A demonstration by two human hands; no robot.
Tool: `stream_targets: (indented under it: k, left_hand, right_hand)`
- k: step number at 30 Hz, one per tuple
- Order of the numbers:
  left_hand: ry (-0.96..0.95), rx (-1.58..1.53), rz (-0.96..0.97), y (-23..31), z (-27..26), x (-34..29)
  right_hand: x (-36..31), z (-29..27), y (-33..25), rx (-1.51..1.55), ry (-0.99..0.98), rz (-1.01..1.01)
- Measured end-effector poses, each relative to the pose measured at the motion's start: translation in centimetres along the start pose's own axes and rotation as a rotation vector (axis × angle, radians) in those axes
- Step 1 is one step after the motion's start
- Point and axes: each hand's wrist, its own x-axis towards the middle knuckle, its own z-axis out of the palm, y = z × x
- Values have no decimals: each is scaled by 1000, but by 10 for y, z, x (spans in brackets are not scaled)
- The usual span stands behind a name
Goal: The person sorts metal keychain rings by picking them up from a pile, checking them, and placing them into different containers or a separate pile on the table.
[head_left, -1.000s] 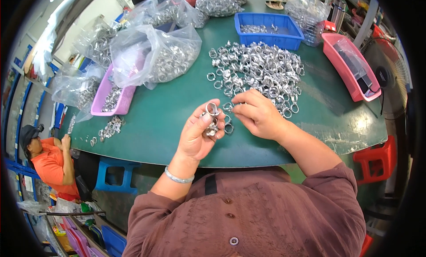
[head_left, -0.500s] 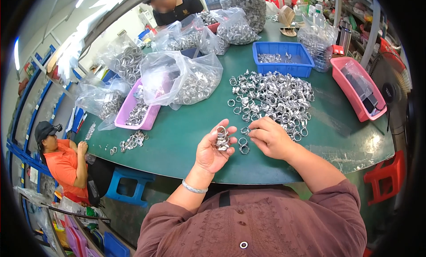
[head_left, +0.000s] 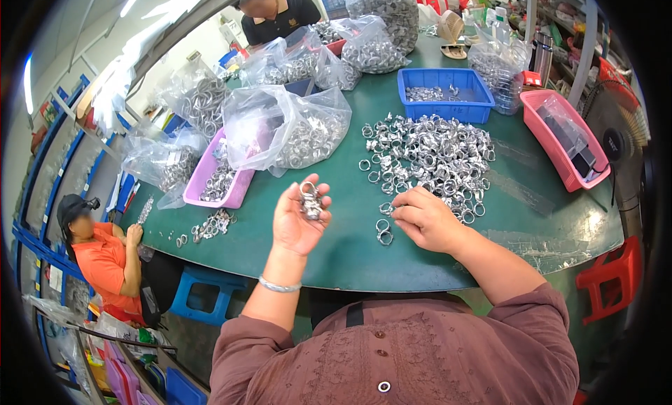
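Raised over the near edge of the table, my left hand (head_left: 294,226) is closed round a small cluster of silvery metal ring clamps (head_left: 311,203). My right hand (head_left: 428,223) is low over the green tabletop, fingers bent together, its fingertips at the edge of a single metal ring (head_left: 386,208). Just below that lie a couple of linked-looking rings (head_left: 384,234). Beyond my right hand spreads a large heap of the same ring clamps (head_left: 434,149). The palm side of my right hand is hidden.
A blue tray (head_left: 448,112) with small metal parts stands behind the heap. To its right is a pink basket (head_left: 565,142). On the left are a pink bin (head_left: 241,183), a clear plastic bag of rings (head_left: 308,135) and loose rings (head_left: 213,225). Two other people sit at the table.
My left hand has moved left and slightly up, away from my right hand, with the ring clamps still in it. My right hand has stayed in place.
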Motion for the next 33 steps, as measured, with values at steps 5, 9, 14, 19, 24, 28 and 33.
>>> stream_targets:
  k: [5, 9, 14, 19, 24, 28, 33]
  left_hand:
    - [-8, 72, 92, 56, 1, 20]
    - [116, 122, 169, 108, -4, 47]
    - [300, 192, 180, 142, 0, 89]
    - [382, 133, 57, 162, -3, 126]
    - [253, 229, 39, 148, 7, 158]
    - [213, 304, 25, 154, 14, 156]
    - [379, 776, 421, 153, 11, 127]
  right_hand:
    - [0, -1, -1, 0, -3, 3]
    - [1, 0, -1, 3, -12, -7]
    - [0, 0, 1, -4, -17, 5]
    - [1, -3, -2, -5, -24, -12]
    - [-1, 0, 2, -14, -38, 18]
    - [-1, -3, 1, -16, -37, 8]
    - [0, 3, 1, -10, -99, 11]
